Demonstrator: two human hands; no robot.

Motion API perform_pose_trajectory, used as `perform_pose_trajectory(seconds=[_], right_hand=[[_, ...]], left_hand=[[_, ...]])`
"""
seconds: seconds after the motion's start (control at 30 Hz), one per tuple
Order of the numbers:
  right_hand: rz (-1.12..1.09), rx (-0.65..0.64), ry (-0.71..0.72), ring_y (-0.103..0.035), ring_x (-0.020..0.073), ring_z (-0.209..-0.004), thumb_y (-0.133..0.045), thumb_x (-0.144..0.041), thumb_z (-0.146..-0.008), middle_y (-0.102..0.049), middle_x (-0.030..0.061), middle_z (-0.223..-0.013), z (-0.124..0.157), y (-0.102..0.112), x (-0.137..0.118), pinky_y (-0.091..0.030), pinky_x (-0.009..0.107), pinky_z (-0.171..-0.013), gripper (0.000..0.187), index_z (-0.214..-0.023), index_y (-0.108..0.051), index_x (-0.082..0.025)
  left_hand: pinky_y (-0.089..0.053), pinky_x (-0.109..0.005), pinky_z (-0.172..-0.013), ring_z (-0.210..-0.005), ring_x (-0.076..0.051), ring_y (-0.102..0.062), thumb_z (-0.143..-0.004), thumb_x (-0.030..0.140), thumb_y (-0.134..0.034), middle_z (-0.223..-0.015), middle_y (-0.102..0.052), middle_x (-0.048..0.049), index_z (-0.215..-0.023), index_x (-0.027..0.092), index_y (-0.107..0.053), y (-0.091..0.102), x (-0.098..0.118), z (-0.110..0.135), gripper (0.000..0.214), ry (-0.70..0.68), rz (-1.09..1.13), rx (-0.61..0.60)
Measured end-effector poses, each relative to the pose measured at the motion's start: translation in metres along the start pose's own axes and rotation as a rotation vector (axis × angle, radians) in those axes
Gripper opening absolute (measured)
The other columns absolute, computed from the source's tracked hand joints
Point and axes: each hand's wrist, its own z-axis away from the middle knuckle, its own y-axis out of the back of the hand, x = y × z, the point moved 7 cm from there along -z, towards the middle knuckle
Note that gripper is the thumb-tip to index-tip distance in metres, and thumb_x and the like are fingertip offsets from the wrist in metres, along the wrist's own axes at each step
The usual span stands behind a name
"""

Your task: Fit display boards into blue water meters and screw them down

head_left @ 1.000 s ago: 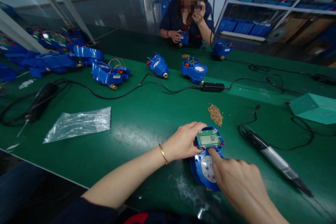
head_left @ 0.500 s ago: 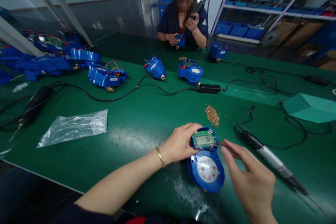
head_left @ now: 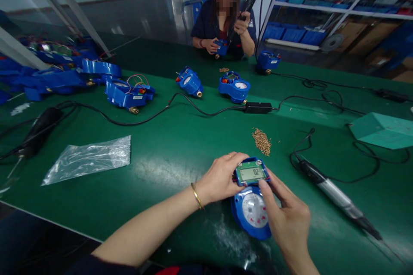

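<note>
A blue water meter [head_left: 251, 208] with a round white dial and a green display board on top lies on the green table near the front edge. My left hand [head_left: 221, 177] grips its left side beside the display. My right hand [head_left: 285, 215] closes on the right side, thumb resting at the display's lower edge. A small heap of brass screws [head_left: 262, 141] lies just beyond the meter. An electric screwdriver [head_left: 335, 197] on a black cable lies to the right of my right hand.
Several more blue meters [head_left: 234, 87] sit mid-table, with a pile of them [head_left: 64, 75] at far left. A clear plastic bag [head_left: 88, 159] and a second screwdriver [head_left: 37, 131] lie left. A person [head_left: 224, 17] works opposite. A teal box [head_left: 382, 130] stands right.
My right hand lifted off the dial, opened to the right, then came back and closed on the meter's right side. My left hand stayed on the meter.
</note>
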Motion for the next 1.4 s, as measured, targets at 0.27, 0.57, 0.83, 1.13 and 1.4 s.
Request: perform_pose_trajectory(seconds=[0.27,0.57,0.83,1.13,1.4], right_hand=[[-0.157,0.001,-0.267,-0.069,0.0316,-0.106,-0.075,-0.047,-0.078,-0.072,0.0087,-0.116,0.009,-0.006,0.02,-0.05,0.053,-0.103,0.048,-0.119,-0.071,-0.023],[-0.14,0.054,-0.297,-0.072,0.0305,-0.098,-0.076,-0.049,-0.076,-0.074,0.0086,-0.11,0.007,-0.003,0.014,-0.057,0.047,-0.094,0.049,-0.116,-0.073,-0.021],[-0.099,0.066,-0.249,-0.072,0.0312,-0.098,-0.074,-0.051,-0.077,-0.073,0.0083,-0.112,0.008,-0.003,0.01,-0.056,0.05,-0.096,0.049,-0.116,-0.073,-0.021],[-0.204,-0.198,-0.187,-0.064,0.0318,-0.116,-0.076,-0.042,-0.079,-0.066,0.007,-0.128,0.0,-0.004,0.022,-0.045,0.058,-0.108,0.045,-0.121,-0.07,-0.025],[-0.368,-0.335,-0.25,-0.047,0.0311,-0.135,-0.076,-0.036,-0.081,-0.054,0.0063,-0.143,-0.004,-0.014,0.03,-0.033,0.057,-0.114,0.048,-0.126,-0.065,-0.028]], left_hand=[[-0.051,-0.04,-0.096,-0.109,-0.027,-0.062,-0.075,0.018,-0.068,-0.118,-0.065,-0.0109,-0.12,0.016,-0.052,-0.001,0.002,0.0,0.048,0.017,-0.015,-0.053],[-0.047,-0.042,-0.104,-0.119,-0.029,-0.056,-0.075,0.018,-0.065,-0.125,-0.057,-0.0159,-0.128,0.013,-0.045,0.004,0.008,-0.009,0.057,-0.113,0.038,-0.332],[-0.046,-0.043,-0.104,-0.122,-0.03,-0.055,-0.073,0.034,-0.073,-0.128,-0.056,-0.0156,-0.132,0.016,-0.042,0.008,0.007,-0.008,0.069,-0.119,0.093,-0.402],[-0.052,-0.034,-0.089,-0.104,-0.024,-0.067,-0.072,0.034,-0.076,-0.116,-0.069,-0.0086,-0.125,0.019,-0.054,0.007,-0.014,0.007,0.059,0.038,0.181,-0.065],[-0.051,-0.038,-0.098,-0.111,-0.024,-0.066,-0.069,0.03,-0.082,-0.122,-0.069,-0.0097,-0.126,0.018,-0.06,0.011,-0.016,0.01,0.062,0.036,0.379,0.028]])
